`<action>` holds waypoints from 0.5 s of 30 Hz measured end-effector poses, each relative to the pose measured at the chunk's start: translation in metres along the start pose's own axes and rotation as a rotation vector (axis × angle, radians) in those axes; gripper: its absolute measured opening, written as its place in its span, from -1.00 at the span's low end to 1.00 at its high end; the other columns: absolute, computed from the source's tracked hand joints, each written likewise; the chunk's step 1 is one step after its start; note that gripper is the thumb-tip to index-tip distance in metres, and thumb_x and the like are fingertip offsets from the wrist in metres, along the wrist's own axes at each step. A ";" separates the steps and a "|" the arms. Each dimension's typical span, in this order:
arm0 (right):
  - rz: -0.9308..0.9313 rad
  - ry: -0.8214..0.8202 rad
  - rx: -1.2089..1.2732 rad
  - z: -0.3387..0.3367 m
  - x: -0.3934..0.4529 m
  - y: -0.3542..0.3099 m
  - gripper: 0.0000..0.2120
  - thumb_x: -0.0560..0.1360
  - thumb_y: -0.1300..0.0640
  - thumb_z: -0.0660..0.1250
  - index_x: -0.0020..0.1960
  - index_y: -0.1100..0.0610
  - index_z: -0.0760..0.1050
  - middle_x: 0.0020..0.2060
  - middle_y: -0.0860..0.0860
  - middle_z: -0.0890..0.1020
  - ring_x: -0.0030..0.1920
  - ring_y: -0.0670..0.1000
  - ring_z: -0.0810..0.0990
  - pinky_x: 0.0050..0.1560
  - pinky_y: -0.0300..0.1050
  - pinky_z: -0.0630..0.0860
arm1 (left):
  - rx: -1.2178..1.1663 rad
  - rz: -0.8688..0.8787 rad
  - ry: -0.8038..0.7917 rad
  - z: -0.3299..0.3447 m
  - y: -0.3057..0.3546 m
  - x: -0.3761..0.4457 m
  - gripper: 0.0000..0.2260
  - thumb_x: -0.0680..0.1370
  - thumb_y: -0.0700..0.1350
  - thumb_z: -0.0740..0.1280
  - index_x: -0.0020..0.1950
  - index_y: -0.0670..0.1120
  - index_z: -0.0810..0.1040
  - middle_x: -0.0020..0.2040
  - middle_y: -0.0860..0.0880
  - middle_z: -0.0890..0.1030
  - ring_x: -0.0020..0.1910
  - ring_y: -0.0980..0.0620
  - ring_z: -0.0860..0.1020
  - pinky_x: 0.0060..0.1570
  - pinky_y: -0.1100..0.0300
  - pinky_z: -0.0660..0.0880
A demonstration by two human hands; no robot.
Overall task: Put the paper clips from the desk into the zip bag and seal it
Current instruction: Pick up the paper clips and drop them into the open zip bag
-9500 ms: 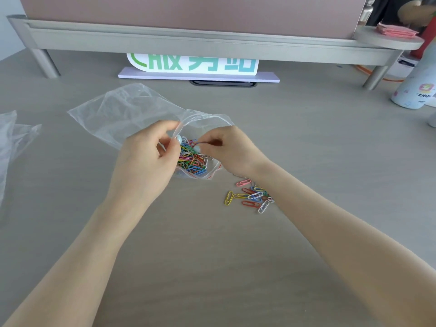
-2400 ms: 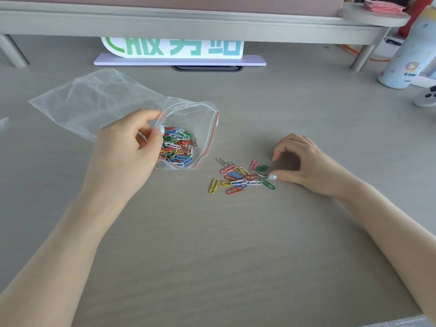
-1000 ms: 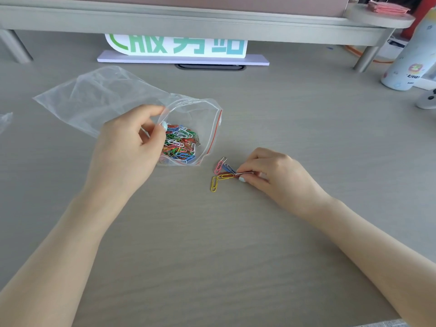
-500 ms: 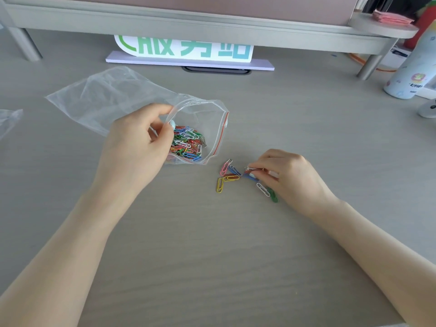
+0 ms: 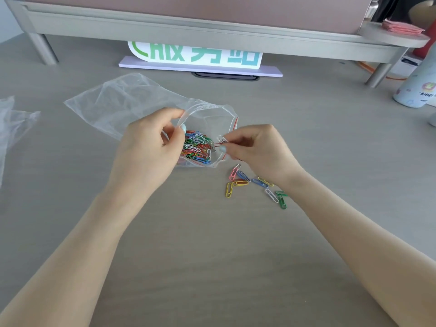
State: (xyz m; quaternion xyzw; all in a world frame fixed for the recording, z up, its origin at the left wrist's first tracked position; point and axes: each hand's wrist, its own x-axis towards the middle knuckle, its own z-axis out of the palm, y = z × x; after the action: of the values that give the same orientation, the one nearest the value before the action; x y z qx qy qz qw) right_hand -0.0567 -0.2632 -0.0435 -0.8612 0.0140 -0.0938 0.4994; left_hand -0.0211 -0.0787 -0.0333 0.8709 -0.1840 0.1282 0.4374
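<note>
A clear zip bag [image 5: 122,102] with a red seal strip lies on the desk, mouth open toward the right. My left hand [image 5: 148,149] pinches the near lip of the mouth and holds it open. A heap of coloured paper clips in the bag [image 5: 197,147] shows through the plastic. My right hand [image 5: 257,149] pinches a few paper clips [image 5: 221,140] right at the bag's mouth. Several loose paper clips [image 5: 254,185] lie on the desk just below my right wrist.
A monitor riser [image 5: 212,31] spans the back of the desk, with a white and green sign [image 5: 195,54] under it. A pale bottle [image 5: 417,88] stands at the right edge. Another crumpled clear bag [image 5: 11,123] lies at the far left.
My right hand has lifted a few clips off the desk pile and carried them left and up to the bag's mouth. My left hand still holds the bag open.
</note>
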 end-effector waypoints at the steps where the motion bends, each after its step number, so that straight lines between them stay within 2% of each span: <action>1: -0.017 -0.021 -0.005 0.007 0.007 -0.003 -0.91 0.41 0.22 0.40 -0.21 0.05 0.62 -0.51 -0.20 0.56 -0.44 -0.23 0.45 -0.32 -0.35 0.41 | 0.001 -0.002 0.002 0.000 0.000 0.000 -0.77 0.51 -0.17 0.25 0.13 0.02 0.57 -0.33 0.08 0.52 -0.41 0.18 0.44 -0.41 0.44 0.29; 3: -0.039 -0.048 -0.015 0.021 0.020 -0.008 -0.94 0.40 0.25 0.40 -0.17 0.12 0.60 -0.40 -0.15 0.60 -0.39 -0.21 0.49 -0.27 -0.31 0.43 | 0.001 -0.006 0.004 0.000 0.000 0.000 -0.76 0.51 -0.17 0.25 0.13 0.02 0.56 -0.34 0.10 0.52 -0.41 0.20 0.45 -0.41 0.43 0.30; 5: -0.063 -0.049 -0.034 0.033 0.033 -0.011 -0.96 0.38 0.26 0.40 -0.16 0.20 0.57 -0.31 -0.01 0.61 -0.33 -0.10 0.51 -0.22 -0.19 0.46 | 0.000 -0.009 0.003 -0.001 0.000 0.001 -0.76 0.51 -0.18 0.25 0.13 0.01 0.56 -0.33 0.10 0.52 -0.41 0.21 0.45 -0.41 0.43 0.30; 7: -0.093 -0.046 -0.063 0.043 0.042 -0.015 -0.97 0.38 0.27 0.38 -0.21 0.22 0.53 -0.31 0.04 0.59 -0.30 -0.04 0.51 -0.18 -0.10 0.48 | -0.002 -0.009 -0.002 -0.002 0.000 0.000 -0.75 0.51 -0.19 0.25 0.13 0.01 0.56 -0.33 0.10 0.52 -0.41 0.18 0.45 -0.42 0.42 0.30; 9: -0.108 -0.055 -0.082 0.050 0.047 -0.018 -0.94 0.38 0.27 0.35 -0.27 0.19 0.54 -0.35 0.01 0.60 -0.31 -0.09 0.52 -0.20 -0.16 0.49 | -0.005 -0.005 -0.005 -0.002 0.001 0.000 -0.76 0.51 -0.19 0.25 0.12 0.02 0.57 -0.34 0.09 0.52 -0.38 0.12 0.45 -0.41 0.37 0.32; 11: -0.114 -0.049 -0.124 0.054 0.049 -0.022 -0.76 0.39 0.28 0.32 -0.40 0.04 0.48 -0.46 -0.11 0.54 -0.42 -0.22 0.46 -0.36 -0.42 0.36 | -0.005 0.002 -0.005 -0.002 0.002 0.000 -0.78 0.51 -0.19 0.25 0.09 0.03 0.57 -0.33 0.07 0.53 -0.34 0.07 0.45 -0.38 0.30 0.35; 12: -0.112 -0.039 -0.155 0.055 0.049 -0.024 -0.67 0.39 0.28 0.30 -0.46 -0.04 0.40 -0.50 -0.16 0.48 -0.46 -0.21 0.42 -0.43 -0.45 0.30 | -0.005 0.002 -0.006 -0.002 0.002 0.000 -0.78 0.51 -0.18 0.25 0.09 0.04 0.57 -0.32 0.07 0.53 -0.33 0.06 0.45 -0.36 0.27 0.36; 13: -0.112 -0.030 -0.185 0.057 0.049 -0.026 -0.62 0.39 0.27 0.29 -0.50 -0.07 0.33 -0.54 -0.15 0.41 -0.48 -0.17 0.37 -0.46 -0.41 0.27 | -0.004 0.000 -0.006 -0.002 0.002 0.000 -0.78 0.51 -0.18 0.25 0.09 0.05 0.56 -0.32 0.08 0.54 -0.32 0.06 0.45 -0.35 0.26 0.37; 15: -0.127 -0.025 -0.222 0.058 0.049 -0.025 -0.62 0.39 0.27 0.27 -0.54 0.00 0.30 -0.58 -0.09 0.31 -0.48 -0.09 0.25 -0.49 -0.32 0.19 | 0.000 0.000 -0.003 -0.002 0.001 0.001 -0.77 0.52 -0.18 0.24 0.11 0.05 0.56 -0.31 0.09 0.54 -0.33 0.09 0.46 -0.36 0.29 0.37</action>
State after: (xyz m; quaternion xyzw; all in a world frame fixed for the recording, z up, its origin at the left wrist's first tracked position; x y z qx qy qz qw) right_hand -0.0001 -0.2065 -0.0423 -0.9115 -0.0367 -0.1123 0.3940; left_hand -0.0208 -0.0778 -0.0314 0.8710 -0.1848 0.1271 0.4371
